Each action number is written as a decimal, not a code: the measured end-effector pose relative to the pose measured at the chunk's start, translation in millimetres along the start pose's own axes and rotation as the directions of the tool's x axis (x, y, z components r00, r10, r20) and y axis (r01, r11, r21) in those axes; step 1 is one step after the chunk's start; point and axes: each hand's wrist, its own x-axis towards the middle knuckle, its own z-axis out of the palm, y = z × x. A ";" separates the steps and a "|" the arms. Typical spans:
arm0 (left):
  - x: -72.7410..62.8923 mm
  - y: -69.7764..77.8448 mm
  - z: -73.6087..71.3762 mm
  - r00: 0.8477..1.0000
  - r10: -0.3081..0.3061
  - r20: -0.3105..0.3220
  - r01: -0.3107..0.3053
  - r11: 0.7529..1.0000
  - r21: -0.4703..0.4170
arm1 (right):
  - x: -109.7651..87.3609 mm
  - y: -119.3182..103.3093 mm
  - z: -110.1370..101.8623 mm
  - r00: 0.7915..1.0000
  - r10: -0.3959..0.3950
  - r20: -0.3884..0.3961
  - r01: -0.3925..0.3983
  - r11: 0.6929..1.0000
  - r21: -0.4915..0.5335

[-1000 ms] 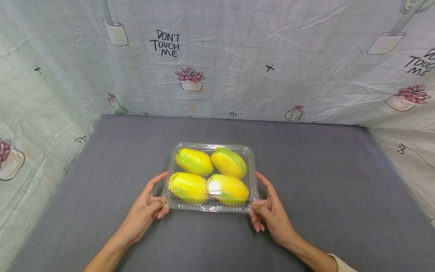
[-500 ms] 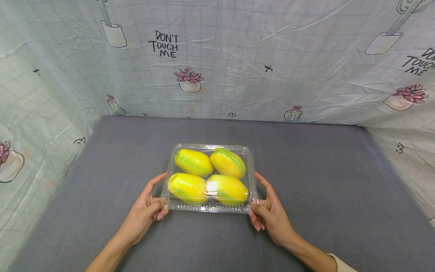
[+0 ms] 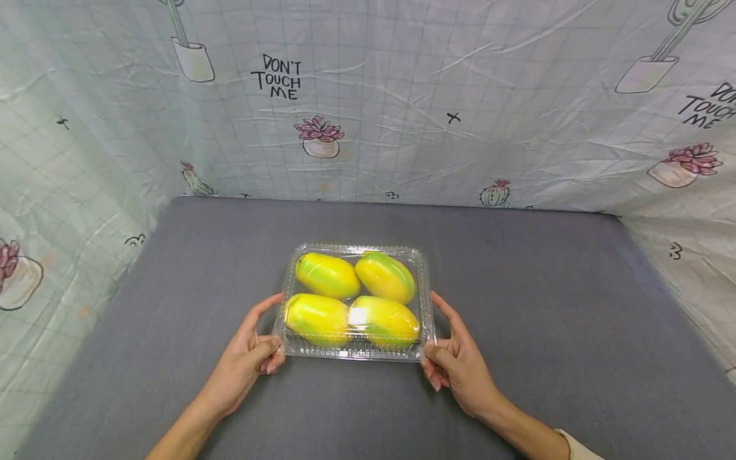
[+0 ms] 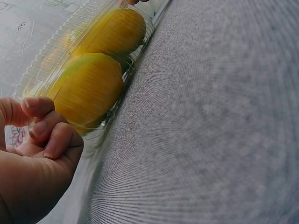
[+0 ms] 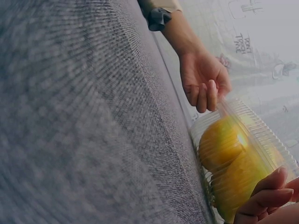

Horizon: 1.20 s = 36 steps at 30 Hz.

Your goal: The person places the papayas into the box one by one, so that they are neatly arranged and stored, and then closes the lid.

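A clear plastic clamshell box (image 3: 356,353) rests on the grey tabletop with its lid down. Inside lie several yellow-green mangoes (image 3: 326,276), arranged in two rows. At the box's near left corner, my left hand (image 3: 244,354) pinches the rim between thumb and curled fingers, its index finger stretched along the side. My right hand (image 3: 460,364) mirrors this at the near right corner, thumb on top of the rim. In the left wrist view, the left hand's curled fingers (image 4: 51,130) show beside the ribbed wall. The right wrist view has both hands at the box's ends.
The grey table (image 3: 546,306) spreads out on all sides of the box. A pale checked curtain (image 3: 391,96) with printed cacti and lettering hangs along the back and both sides. A dark wrist-worn device (image 5: 159,18) sits on the left wrist.
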 end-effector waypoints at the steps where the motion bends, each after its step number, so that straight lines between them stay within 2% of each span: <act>1: -0.2 -0.1 -0.1 1.000 -0.001 -0.001 0.001 1.000 0.001 | -0.2 0.2 0.2 1.000 0.004 -0.003 -0.004 1.000 0.006; 14: -2.6 -1.1 -1.0 1.000 -0.013 -0.003 0.013 1.000 -0.009 | -1.4 0.2 2.5 1.000 0.024 -0.010 -0.023 0.999 0.043; 29: -1.1 -2.1 -0.8 1.000 0.008 0.009 -0.008 1.000 -0.010 | -1.8 -3.1 4.5 0.998 0.035 -0.055 -0.034 0.999 0.024; 36: -1.5 -1.7 -1.5 1.000 0.017 0.006 -0.017 1.000 -0.003 | -0.4 -1.9 4.8 0.998 0.027 -0.049 -0.025 0.999 0.030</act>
